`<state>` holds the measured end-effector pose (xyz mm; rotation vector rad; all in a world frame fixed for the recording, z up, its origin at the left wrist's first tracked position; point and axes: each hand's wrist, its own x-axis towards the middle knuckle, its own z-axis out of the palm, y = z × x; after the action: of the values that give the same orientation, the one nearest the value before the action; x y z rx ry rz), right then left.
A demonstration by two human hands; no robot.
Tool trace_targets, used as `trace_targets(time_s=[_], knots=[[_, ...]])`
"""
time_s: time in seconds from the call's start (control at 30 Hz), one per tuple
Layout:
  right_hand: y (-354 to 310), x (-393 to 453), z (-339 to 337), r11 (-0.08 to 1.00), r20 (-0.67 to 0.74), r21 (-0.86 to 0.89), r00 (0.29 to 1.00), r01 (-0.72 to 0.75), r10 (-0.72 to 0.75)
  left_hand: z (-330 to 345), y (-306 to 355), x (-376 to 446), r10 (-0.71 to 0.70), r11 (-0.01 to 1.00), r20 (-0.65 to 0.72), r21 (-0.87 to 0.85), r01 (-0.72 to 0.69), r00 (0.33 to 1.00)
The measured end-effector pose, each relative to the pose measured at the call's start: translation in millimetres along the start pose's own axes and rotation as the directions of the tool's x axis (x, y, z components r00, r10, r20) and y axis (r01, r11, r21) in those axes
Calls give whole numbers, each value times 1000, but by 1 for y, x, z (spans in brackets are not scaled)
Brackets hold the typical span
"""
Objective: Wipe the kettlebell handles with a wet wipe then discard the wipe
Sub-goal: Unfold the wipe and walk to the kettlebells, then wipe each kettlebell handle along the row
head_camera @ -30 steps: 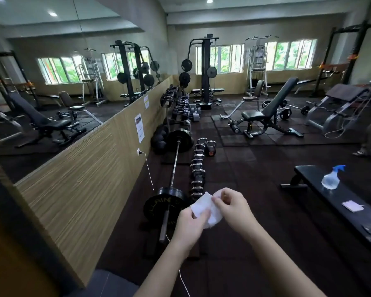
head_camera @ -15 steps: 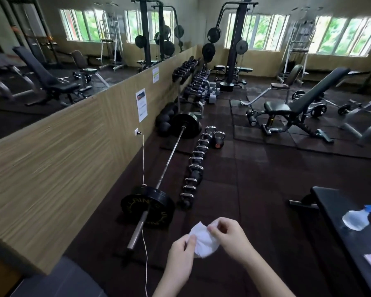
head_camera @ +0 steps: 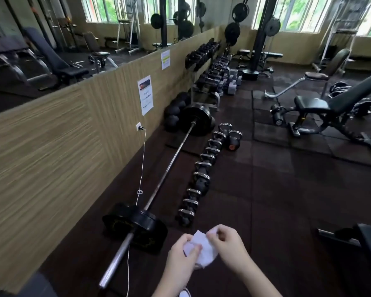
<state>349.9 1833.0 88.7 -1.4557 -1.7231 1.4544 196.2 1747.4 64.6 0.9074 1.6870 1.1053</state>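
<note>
You are holding the white wipe [head_camera: 201, 248] with both hands, left hand [head_camera: 181, 257] and right hand [head_camera: 227, 243] pinching it, near the row of kettlebells [head_camera: 198, 179].

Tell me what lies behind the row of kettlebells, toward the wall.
Behind the kettlebell row lies a loaded barbell, then a white cable along the wall. The floor beneath the barbell's plates is hidden.

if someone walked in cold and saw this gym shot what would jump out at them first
Low in the centre, the left hand and right hand together hold a white wet wipe. Just beyond runs a row of kettlebells with shiny handles, stretching away over the dark floor. Left of it lies a long loaded barbell, parallel to the wood-panelled wall.
</note>
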Motion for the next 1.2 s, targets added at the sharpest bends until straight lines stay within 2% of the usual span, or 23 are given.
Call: trace_targets(time_s=[0.23,0.4,0.5,0.57,0.67,0.83,0.97,1.03,1.13,1.2], knots=[[52,185,-26,998,66,21,997,-51,49,50,-25,170,-102,994,-16,35,103,995],[126,301,-21,997,208,6,975,-81,78,87,-80,281,-191,980,-67,48,194,979],[194,383,-8,998,272,8,960,-68,63,109,-131,349,-215,974,-121,51,223,969],[248,435,8,992,275,22,954,-127,116,115,-178,395,-258,963,-180,32,268,949],[351,511,31,967,301,65,929,-245,215,120,-267,467,-237,962,-268,66,264,934],[505,593,89,958,318,-150,906,-243,279,112,-393,568,-185,936,-494,174,305,849],[573,636,137,972,397,-221,902,-83,168,111,-476,631,-151,912,-643,202,357,751],[604,658,163,988,412,-152,908,-6,69,114,-513,654,-137,904,-690,206,374,711],[644,684,203,998,441,-55,898,38,-10,120,-552,677,-114,911,-721,198,362,683],[667,692,227,999,412,43,911,-4,-14,125,-569,690,-78,929,-698,209,307,712]])
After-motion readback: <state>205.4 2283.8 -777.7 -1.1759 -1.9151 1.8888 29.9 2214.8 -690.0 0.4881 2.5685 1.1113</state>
